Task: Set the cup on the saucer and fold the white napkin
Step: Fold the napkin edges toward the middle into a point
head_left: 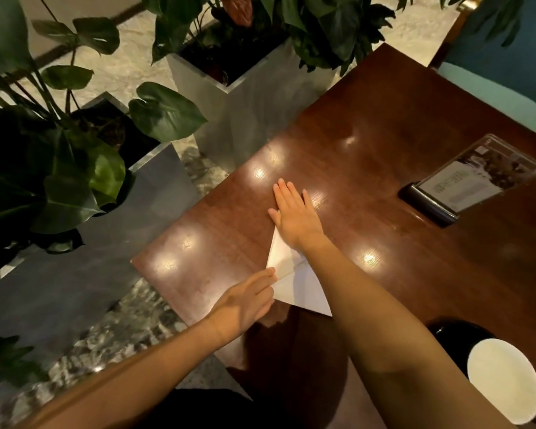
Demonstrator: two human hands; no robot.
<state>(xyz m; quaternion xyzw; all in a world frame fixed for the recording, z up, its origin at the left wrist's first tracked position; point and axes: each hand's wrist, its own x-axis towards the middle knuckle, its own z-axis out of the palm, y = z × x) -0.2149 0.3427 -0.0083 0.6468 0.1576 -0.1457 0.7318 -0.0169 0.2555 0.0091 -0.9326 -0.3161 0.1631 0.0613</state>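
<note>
The white napkin (297, 284) lies folded into a triangle on the dark wooden table (384, 144). My right hand (293, 213) rests flat on the napkin's far tip, fingers spread, covering that corner. My left hand (251, 300) lies flat with its fingertips on the napkin's left edge. At the bottom right a cup with a white inside (505, 380) stands on a black saucer (449, 335), partly hidden behind my right forearm.
A menu stand in a black base (464, 181) sits at the right of the table. Tall grey planters with big green leaves (239, 88) line the table's left side. A teal chair (505, 82) stands at the far right corner.
</note>
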